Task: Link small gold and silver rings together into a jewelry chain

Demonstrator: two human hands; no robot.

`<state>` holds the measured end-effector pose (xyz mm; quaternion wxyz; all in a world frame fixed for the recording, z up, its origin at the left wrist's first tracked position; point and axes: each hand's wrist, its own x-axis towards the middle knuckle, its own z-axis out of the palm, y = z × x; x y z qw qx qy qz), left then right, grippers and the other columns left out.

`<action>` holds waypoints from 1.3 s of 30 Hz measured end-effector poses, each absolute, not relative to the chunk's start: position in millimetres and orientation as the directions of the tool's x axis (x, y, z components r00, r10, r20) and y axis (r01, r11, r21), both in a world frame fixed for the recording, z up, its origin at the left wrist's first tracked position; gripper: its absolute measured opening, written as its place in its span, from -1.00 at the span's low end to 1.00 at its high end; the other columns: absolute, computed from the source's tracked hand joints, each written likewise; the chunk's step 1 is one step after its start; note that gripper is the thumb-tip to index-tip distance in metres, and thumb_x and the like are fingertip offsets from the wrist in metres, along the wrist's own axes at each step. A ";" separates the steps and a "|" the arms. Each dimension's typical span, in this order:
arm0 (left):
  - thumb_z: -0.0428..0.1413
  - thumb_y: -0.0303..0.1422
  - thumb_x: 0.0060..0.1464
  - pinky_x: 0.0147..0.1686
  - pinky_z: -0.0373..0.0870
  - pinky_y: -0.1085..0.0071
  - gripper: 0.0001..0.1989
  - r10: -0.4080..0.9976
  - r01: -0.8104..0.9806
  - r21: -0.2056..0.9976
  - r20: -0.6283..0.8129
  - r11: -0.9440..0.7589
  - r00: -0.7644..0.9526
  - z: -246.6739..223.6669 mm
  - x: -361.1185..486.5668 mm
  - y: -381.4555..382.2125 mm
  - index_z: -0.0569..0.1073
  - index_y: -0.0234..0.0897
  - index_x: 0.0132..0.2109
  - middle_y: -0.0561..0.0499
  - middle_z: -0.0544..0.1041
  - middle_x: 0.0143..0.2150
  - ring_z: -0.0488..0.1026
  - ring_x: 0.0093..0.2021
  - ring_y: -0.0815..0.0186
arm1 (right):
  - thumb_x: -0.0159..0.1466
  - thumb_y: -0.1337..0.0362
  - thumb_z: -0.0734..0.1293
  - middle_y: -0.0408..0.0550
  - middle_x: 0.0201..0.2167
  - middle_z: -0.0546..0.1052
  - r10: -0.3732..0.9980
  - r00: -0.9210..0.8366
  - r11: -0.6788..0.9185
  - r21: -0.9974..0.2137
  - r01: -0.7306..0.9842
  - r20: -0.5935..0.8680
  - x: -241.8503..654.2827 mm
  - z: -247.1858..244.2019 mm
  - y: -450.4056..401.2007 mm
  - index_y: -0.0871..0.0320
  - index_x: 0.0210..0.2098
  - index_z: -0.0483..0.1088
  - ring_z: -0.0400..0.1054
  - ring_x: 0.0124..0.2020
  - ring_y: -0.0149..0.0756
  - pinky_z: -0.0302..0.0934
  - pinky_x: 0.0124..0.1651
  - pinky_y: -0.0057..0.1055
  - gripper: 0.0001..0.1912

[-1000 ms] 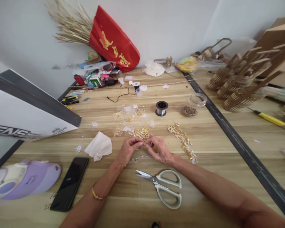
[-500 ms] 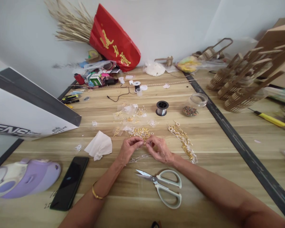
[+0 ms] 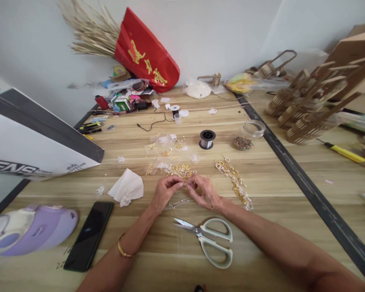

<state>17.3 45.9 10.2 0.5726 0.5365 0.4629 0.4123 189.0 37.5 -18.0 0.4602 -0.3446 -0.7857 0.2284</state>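
Fingertips almost meeting, my left hand (image 3: 167, 191) and my right hand (image 3: 204, 192) each pinch at one spot over the table. Between them is something tiny, too small to make out, perhaps a bead or fine thread. Just beyond my fingers lies a pile of gold and silver beads (image 3: 182, 170). A silver beaded strand (image 3: 177, 204) rests on the wood below my hands. To the right of my right hand lie several gold and silver beaded strands (image 3: 235, 182). Scissors with pale handles (image 3: 205, 239) lie nearer to me, blades slightly apart.
Beyond the beads stand a spool of clear line (image 3: 207, 139) and a jar of dark beads (image 3: 246, 138). At left are a white cloth (image 3: 127, 187), a phone (image 3: 89, 236), a purple device (image 3: 42, 230) and a large box (image 3: 42, 142). Small woven baskets (image 3: 307, 113) crowd the right.
My hands stay almost in place, still pinching close together. The view has shifted very slightly; nothing else visibly moved.
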 end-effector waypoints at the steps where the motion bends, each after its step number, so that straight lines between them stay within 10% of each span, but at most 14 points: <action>1: 0.27 -0.32 -0.14 -0.34 0.28 0.46 -0.85 0.969 0.022 0.996 -0.085 0.083 0.233 10.7 17.4 45.8 0.54 -0.32 -0.41 0.03 0.50 -0.46 0.36 -0.41 0.36 | 0.28 0.35 0.19 -0.13 -0.49 0.36 0.753 -0.339 0.657 -0.676 0.334 0.564 189.0 -17.9 37.4 0.14 -0.31 0.25 0.22 -0.51 -0.42 0.14 -0.44 -0.48 -0.97; 39: 0.28 -0.31 -0.14 -0.31 0.26 0.45 -0.84 0.948 -0.099 0.979 -0.146 0.180 0.281 -1.1 12.1 49.8 0.54 -0.32 -0.39 0.06 0.48 -0.48 0.34 -0.43 0.40 | 0.29 0.36 0.19 -0.13 -0.46 0.37 0.766 -0.333 0.639 -0.711 0.294 0.550 188.9 -19.0 35.0 0.15 -0.29 0.26 0.21 -0.49 -0.42 0.14 -0.42 -0.46 -0.97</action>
